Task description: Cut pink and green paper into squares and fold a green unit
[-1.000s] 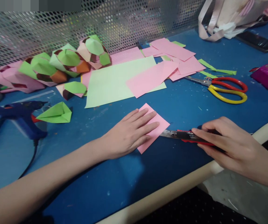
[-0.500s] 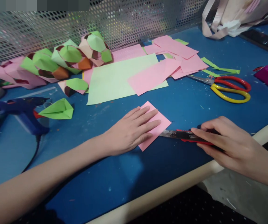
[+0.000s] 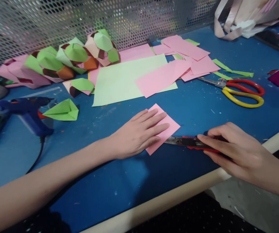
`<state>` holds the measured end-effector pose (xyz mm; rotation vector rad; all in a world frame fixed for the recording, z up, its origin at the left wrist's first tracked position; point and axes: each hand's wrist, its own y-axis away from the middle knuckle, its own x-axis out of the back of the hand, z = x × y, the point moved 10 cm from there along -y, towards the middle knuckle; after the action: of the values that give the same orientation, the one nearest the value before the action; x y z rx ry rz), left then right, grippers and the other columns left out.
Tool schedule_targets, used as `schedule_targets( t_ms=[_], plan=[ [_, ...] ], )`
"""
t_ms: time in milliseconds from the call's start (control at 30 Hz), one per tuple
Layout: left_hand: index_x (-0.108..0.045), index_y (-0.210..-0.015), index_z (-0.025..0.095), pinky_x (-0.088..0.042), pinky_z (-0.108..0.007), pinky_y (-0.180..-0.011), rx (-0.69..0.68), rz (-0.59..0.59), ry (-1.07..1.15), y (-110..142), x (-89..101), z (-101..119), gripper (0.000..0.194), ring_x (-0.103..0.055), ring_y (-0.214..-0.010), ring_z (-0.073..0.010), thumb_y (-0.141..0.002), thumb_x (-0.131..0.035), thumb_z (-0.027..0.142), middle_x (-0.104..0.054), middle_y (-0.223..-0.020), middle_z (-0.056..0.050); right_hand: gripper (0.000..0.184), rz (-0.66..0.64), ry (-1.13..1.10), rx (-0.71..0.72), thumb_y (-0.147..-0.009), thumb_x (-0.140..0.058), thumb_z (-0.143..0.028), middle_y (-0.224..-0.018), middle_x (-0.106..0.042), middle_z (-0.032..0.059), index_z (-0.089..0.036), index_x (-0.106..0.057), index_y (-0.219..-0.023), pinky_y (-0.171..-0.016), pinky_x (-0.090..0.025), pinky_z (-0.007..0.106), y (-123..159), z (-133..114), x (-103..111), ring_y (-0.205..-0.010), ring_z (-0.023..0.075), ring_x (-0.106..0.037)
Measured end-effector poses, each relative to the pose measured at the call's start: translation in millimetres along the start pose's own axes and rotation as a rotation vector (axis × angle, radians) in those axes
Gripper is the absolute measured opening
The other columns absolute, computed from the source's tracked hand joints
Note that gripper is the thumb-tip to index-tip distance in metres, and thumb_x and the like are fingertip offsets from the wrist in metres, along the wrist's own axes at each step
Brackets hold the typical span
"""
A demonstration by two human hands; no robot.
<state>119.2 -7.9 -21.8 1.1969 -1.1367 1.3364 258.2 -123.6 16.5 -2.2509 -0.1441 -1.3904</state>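
Note:
A small folded-looking pink paper (image 3: 172, 125) lies on the blue table with one corner toward the right. My left hand (image 3: 141, 134) rests flat on it, fingers stretched out and slightly apart, covering its left part. My right hand (image 3: 236, 152) is closed around a utility knife (image 3: 190, 142) with a red and black handle. Its blade end points left and meets the lower right edge of the pink paper; whether it is under the paper I cannot tell.
Behind lie a pale green sheet (image 3: 120, 82), pink sheets (image 3: 200, 64) and scissors (image 3: 245, 92). Folded paper shapes (image 3: 76, 53) line the perforated metal panel (image 3: 134, 22). A blue glue gun (image 3: 30, 111) and a green folded piece (image 3: 64, 110) sit left. A pale rail (image 3: 190, 191) edges the table.
The whole view has shifted slightly, so things appear a little farther right. Both hands keep almost the same pose, and the knife still meets the paper's edge.

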Motion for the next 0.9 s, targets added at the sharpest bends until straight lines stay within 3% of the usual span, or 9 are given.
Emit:
schedule_targets(
  t_ms=[567, 900],
  plan=[
    [-0.044, -0.149, 0.015, -0.029, -0.058, -0.118, -0.009, 0.018, -0.032, 0.7, 0.8, 1.0, 0.046, -0.028, -0.150, -0.0328, -0.107, -0.033, 0.032, -0.035, -0.160, -0.016, 0.039, -0.062, -0.020, 0.030, -0.094, -0.055, -0.013, -0.108, -0.056, 0.0121, -0.014, -0.055, -0.134, -0.072, -0.048, 0.036, -4.1, -8.6, -9.4, -0.091, 0.0224, -0.053],
    [-0.044, -0.150, 0.017, -0.027, -0.058, -0.119, 0.000, 0.005, 0.014, 0.4, 1.1, -0.3, 0.047, -0.029, -0.150, -0.0337, -0.106, -0.035, 0.033, -0.034, -0.160, -0.017, 0.040, -0.081, -0.037, 0.022, -0.096, -0.053, -0.013, -0.110, -0.056, 0.0122, -0.017, -0.053, -0.136, -0.073, -0.050, 0.036, -5.9, -16.1, -14.6, -0.093, 0.0223, -0.054]
  ],
)
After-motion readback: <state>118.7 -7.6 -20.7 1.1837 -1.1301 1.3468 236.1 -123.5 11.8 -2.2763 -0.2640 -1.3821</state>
